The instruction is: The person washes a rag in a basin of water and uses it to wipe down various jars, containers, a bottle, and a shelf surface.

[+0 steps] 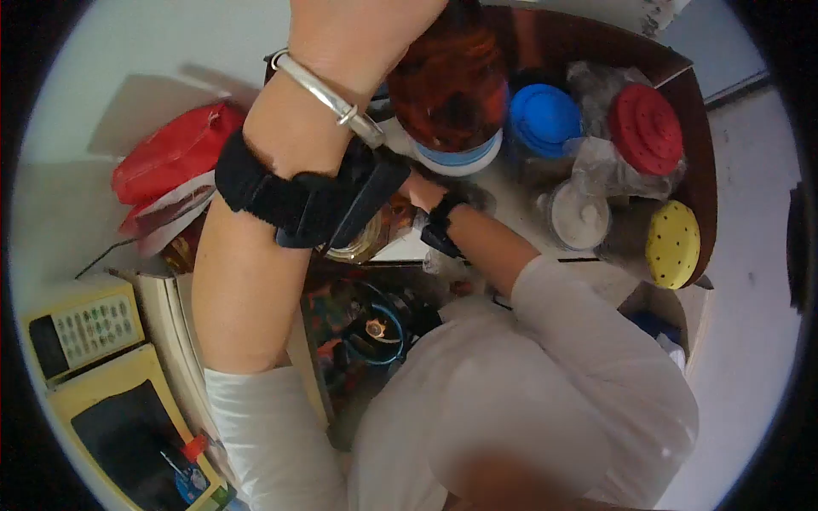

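Note:
My left hand (362,25) is at the top edge, cut off by the frame, with its fingers out of sight. It is right beside a large clear container of reddish-brown contents (447,89) with a pale blue and white end; whether it grips it is hidden. A silver bangle (319,92) and a black strap (315,200) are on my left arm. My right hand (417,191) reaches in below that container, mostly behind my left forearm, and its fingers cannot be made out. Near it stands a glass jar (358,243), partly covered by the strap.
On the brown-edged shelf (699,111) stand jars with a blue lid (545,119), a red lid (646,128), a pale lid (579,215) and a yellow lid (673,244). A red bag (175,153) hangs left. Below it are yellow-framed panels (89,328). A blue ring-shaped item (400,332) lies under the shelf.

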{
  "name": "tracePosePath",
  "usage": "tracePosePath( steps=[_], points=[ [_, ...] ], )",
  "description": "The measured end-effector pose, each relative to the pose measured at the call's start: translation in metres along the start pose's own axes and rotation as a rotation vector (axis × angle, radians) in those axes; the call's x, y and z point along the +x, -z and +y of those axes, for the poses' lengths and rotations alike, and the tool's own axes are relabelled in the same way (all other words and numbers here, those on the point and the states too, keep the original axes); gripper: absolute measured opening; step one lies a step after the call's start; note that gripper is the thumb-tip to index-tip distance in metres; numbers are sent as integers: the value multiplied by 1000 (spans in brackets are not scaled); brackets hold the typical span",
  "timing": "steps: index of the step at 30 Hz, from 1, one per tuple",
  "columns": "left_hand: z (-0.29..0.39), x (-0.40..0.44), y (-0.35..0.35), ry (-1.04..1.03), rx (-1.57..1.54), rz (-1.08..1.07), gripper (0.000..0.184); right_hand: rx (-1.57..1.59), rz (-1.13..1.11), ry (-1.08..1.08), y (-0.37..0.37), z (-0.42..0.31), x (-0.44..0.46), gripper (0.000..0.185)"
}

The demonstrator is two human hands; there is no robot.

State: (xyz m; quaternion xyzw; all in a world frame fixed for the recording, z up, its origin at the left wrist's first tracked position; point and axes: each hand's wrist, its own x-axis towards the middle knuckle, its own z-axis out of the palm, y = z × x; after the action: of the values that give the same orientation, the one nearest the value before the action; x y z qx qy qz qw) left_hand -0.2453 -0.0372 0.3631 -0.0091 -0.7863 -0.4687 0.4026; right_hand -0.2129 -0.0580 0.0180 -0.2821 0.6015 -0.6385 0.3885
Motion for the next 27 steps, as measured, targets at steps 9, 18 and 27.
tracePosePath(
  steps=[9, 18, 27],
  points=[
    [-4, -1, 1, 25, -150, -19, 33, -102, -77, 52, -6, 49, 73, 48],
    [-1, -3, -2, 23, -154, -16, 32, -297, 257, 43, -4, 4, 50, 60],
    [-4, 0, -4, 67, -101, 49, 27, -347, 51, 38, 6, -17, 5, 64]
  ],
)
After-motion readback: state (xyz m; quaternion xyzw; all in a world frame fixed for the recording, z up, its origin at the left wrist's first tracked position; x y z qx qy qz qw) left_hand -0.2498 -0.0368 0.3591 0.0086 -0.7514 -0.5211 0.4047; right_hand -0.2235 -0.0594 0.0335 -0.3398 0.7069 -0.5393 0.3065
